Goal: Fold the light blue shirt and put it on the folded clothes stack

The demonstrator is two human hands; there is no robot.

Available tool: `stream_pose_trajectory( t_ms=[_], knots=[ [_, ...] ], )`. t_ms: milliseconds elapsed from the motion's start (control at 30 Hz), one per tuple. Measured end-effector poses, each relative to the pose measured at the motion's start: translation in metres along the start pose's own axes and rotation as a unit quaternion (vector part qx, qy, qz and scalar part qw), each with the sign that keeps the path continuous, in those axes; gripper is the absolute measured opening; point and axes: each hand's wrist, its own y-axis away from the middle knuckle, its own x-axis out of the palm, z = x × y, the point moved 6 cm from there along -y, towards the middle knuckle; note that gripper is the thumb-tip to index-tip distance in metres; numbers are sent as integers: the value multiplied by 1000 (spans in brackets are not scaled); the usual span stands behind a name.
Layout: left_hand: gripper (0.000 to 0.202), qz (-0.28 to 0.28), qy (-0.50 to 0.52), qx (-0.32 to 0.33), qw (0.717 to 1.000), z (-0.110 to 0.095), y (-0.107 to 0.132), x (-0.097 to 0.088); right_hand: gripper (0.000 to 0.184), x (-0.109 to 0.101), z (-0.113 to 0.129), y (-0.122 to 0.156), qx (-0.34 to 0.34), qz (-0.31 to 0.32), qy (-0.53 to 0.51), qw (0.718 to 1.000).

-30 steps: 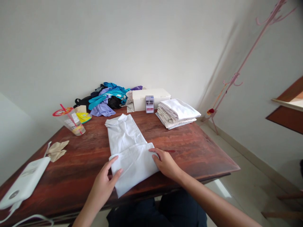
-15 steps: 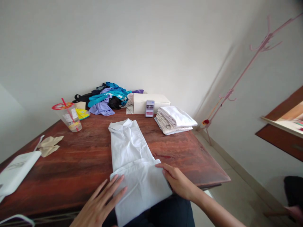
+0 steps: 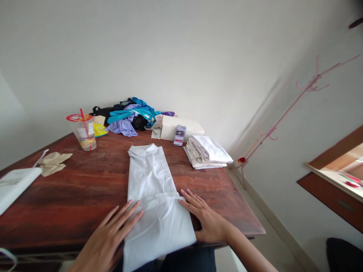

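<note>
A white collared shirt [image 3: 151, 172] lies lengthwise on the wooden table [image 3: 93, 181], its collar toward the wall. Its lower part is folded up over itself, and the near end hangs past the table's front edge above my lap. My left hand [image 3: 113, 230] rests with spread fingers on the left side of the folded part. On the opposite side, my right hand [image 3: 205, 217] touches the fold's right edge with its fingertips, fingers outstretched and apart. Neither hand grips the cloth.
A stack of folded white clothes [image 3: 208, 151] sits right of the shirt, before a white box [image 3: 181, 126]. Behind lies a heap of blue, purple and black clothes [image 3: 133, 115]. A plastic cup [image 3: 85, 134], brown paper [image 3: 55, 162] and a white device [image 3: 17, 185] stand left. A pink coat rack [image 3: 289, 109] leans at right.
My right hand has opened from holding the fold's right edge to fingers spread on it. My left hand stays on the cloth, slightly shifted. The camera view has tilted a little.
</note>
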Motion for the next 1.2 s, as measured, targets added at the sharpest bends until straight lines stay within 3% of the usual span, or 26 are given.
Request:
stream_pose_trajectory(
  t_ms=[100,167,400,567,800,933,1000,1100,1200],
  knots=[
    [80,5,19,-9,1000,3,1,2,114,4,-3,-1,-8,-10,-4,1000],
    [76,19,29,-21,999,6,3,9,112,5,-4,-6,-21,-30,-7,999],
    [62,47,62,-93,993,23,11,35,72,-9,-9,-43,-76,-141,-94,983],
    [61,33,132,-129,982,26,12,29,55,-10,2,-53,-118,-137,-175,968],
    [45,-54,226,-208,950,25,24,13,34,-8,25,-37,-72,-147,-207,964],
    [37,-83,264,-295,914,22,42,9,38,-7,33,-18,-2,-204,-246,948],
    [38,-60,289,-358,886,21,44,11,42,-2,32,-12,50,-223,-278,933],
    [47,0,367,-440,820,22,34,15,47,5,28,-12,113,-244,-329,905],
    [53,22,467,-463,753,21,15,18,47,12,21,-18,147,-261,-360,883]
  ],
)
